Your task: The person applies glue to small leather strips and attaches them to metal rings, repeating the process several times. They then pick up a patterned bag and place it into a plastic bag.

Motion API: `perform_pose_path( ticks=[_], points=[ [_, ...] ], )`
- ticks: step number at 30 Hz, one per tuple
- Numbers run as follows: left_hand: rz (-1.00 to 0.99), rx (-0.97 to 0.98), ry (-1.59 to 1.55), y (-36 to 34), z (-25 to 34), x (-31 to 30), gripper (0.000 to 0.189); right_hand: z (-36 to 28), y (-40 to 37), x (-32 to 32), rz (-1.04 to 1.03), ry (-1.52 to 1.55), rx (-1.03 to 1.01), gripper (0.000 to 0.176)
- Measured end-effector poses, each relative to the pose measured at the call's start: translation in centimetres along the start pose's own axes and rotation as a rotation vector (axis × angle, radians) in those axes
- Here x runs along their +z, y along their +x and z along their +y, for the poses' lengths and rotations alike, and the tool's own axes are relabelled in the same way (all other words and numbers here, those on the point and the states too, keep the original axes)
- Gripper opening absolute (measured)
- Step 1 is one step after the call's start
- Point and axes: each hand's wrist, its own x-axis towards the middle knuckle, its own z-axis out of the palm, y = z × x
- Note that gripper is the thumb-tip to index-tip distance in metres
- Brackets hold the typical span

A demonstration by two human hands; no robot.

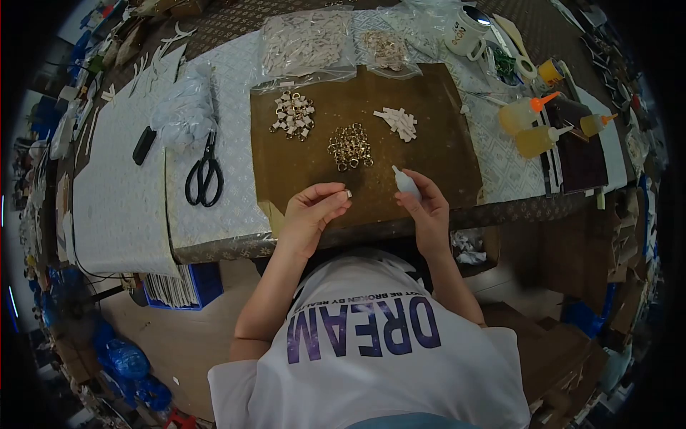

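Note:
Near the front edge of a brown mat (286, 168), my left hand (314, 211) pinches a small white piece (349, 194) between thumb and fingertips. My right hand (426, 207) holds a small pale bottle (406, 183), its nozzle pointing up and away from me. Beyond both hands lies a pile of gold-coloured metal rings (350, 146). Left of it is a heap of rings with white pieces attached (292, 115), and to the right a small pile of white strips (398, 124).
Bags of small pieces (307, 44) lie behind the mat. Black scissors (204, 179) and a black object (144, 146) are at the left. At the right stand a white mug (466, 34) and bottles of yellowish liquid (536, 141).

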Motion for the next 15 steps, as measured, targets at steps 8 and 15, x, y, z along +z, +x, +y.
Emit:
perform_pose_path(
  ticks=[8, 15],
  points=[
    [-0.001, 0.009, 0.015, -0.1, -0.1, -0.1, 0.02, 0.5, 0.6, -1.4, 0.013, 0.081, -0.05, 0.038],
    [0.002, 0.032, 0.008, 0.0, -0.4, -0.6, 0.019, 0.0, 2.7, -3.2, 0.204, -0.054, -0.221, 0.033]
  ],
)
